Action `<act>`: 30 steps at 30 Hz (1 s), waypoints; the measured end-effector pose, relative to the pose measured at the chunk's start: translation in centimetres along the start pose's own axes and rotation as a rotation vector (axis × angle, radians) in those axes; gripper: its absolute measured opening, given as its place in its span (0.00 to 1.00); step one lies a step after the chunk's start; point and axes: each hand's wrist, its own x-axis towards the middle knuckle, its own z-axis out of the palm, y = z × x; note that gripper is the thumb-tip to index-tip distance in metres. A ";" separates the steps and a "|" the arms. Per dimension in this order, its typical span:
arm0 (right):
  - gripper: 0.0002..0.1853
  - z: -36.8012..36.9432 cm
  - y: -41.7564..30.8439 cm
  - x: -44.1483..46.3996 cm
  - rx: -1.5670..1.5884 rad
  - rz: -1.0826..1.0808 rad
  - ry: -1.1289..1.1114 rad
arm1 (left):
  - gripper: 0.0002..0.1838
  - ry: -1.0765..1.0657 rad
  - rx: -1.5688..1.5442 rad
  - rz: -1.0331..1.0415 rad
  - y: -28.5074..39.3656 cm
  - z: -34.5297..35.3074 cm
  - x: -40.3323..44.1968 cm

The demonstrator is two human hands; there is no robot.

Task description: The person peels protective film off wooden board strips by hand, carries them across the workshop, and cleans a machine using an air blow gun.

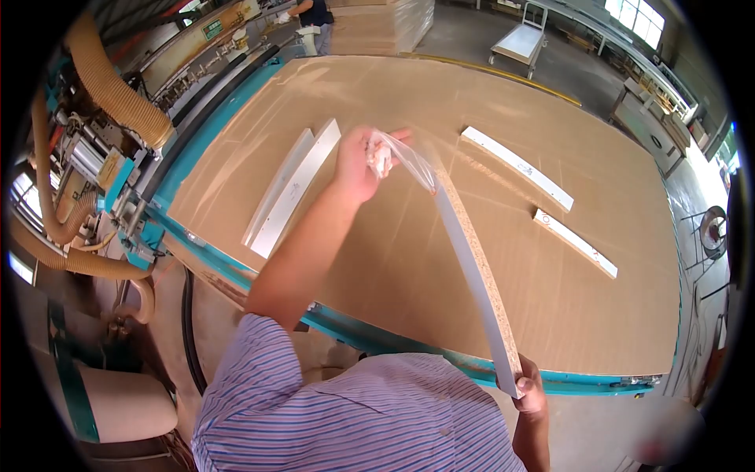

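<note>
My right hand (530, 390) grips the near end of a long strip of particle board (476, 271) with a white face and a bare, speckled edge. The strip slants up and away over the large brown board. Near its far end, my left hand (362, 164) is closed on a crumpled wad of white and clear plastic film (381, 154). Some of that film stretches from the fingers toward the strip's far end. A white strip (295, 193) lies to the left of my left forearm, beside another. Two shorter white pieces (519, 167) lie on the right.
The brown board (377, 299) rests on a teal-framed machine table (582, 387). Ribbed hoses (118, 82) and machine parts stand at the left. At the back are a person (317, 20), stacked boards (363, 30) and a cart (521, 41). A fan (712, 232) stands far right.
</note>
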 end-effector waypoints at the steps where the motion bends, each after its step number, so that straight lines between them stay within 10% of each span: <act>1: 0.48 0.6 0.2 0.2 0.001 0.016 -0.009 | 0.12 0.038 -0.098 0.005 -0.5 -0.1 0.3; 11: 0.49 0.8 2.9 1.5 0.242 0.110 -0.150 | 0.16 0.424 0.048 0.333 5.8 -3.4 8.3; 19: 0.51 -0.5 1.8 -0.2 0.261 0.133 -0.136 | 0.30 1.176 0.836 0.853 22.3 -12.2 11.6; 24: 0.44 -4.7 0.6 -1.6 -0.083 0.083 -0.074 | 0.20 0.745 1.104 0.631 28.5 -21.2 5.9; 27: 0.37 -2.9 -0.7 1.6 -0.290 0.036 -0.046 | 0.06 0.512 0.931 0.491 20.4 -19.2 -0.9; 30: 0.35 0.0 -0.8 5.9 -0.354 0.004 -0.081 | 0.12 0.340 0.551 0.346 10.6 -22.3 -6.5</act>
